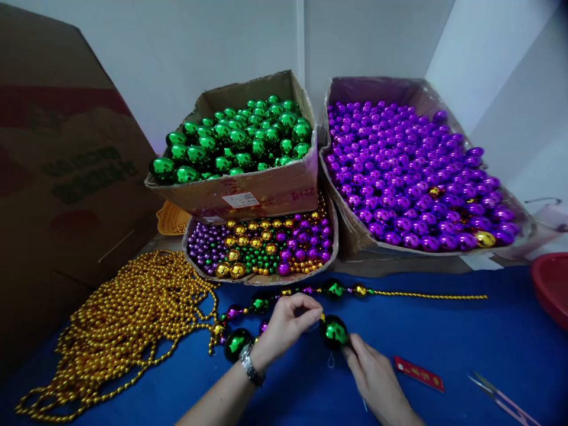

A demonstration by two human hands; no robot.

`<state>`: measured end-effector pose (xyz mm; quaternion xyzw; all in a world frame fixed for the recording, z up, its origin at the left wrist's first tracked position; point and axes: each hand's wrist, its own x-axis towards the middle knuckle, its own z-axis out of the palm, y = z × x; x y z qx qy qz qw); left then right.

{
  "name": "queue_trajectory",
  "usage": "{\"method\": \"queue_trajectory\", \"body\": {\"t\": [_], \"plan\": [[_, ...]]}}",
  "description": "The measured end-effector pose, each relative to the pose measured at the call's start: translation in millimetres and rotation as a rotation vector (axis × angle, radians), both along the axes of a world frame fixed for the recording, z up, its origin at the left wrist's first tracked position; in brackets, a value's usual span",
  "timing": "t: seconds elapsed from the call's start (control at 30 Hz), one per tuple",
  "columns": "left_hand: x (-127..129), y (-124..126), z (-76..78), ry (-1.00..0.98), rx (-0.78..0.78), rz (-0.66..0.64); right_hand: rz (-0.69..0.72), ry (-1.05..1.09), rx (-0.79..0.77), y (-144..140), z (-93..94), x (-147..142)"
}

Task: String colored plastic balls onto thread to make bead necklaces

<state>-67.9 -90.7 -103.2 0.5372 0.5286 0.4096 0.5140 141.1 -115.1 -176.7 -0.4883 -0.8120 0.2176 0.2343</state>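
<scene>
fingers of left hand [288,324] pinch the bead strand [266,305]; right hand [375,376] grips a green ball [334,332].

A cardboard box [248,192] filled with large green balls [239,139] is seen at the back, resting on a shallow tray [261,278] of mixed gold, purple and green beads. Just beside it, on the right, a wider box [355,236] lined with plastic is filled with purple balls [412,171] — a few gold ones are mixed in. A pile of gold bead strands [119,322] is spread on the blue surface [444,349] at the left. A red tag [419,374] and small scissors [503,397] are laid at the right, and a red bowl [552,287] is partly seen at the edge — a big carton [53,177] stands at the far left.
</scene>
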Motion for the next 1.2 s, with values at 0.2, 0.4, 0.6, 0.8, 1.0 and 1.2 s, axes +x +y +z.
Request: {"method": "queue_trajectory", "body": {"t": [0.2, 0.4, 0.6, 0.8, 1.0, 1.2], "plan": [[6, -7, 9.6, 0.239, 0.203, -0.017, 0.033, -0.033, 0.149, 5, 12.8, -2], [0, 2, 58.1, 0.209, 0.241, -0.118, 0.075, 0.126, 0.146, 14, 28.3, -21], [-42, 49, 66.0, 1.032, 0.306, 0.027, 0.052, 0.232, 0.124, 15, 34.7, -16], [-59, 92, 41.7, 1.343, 0.17, -0.042, 0.054, 0.312, -0.041, 12, 41.5, -19], [-57, 90, 41.5, 1.244, 0.216, -0.211, 0.039, 0.342, -0.182, 6, 51.0, -22], [-48, 90, 42.0, 1.158, 0.245, -0.263, 0.017, 0.414, -0.185, 6, 66.3, -23]]}}
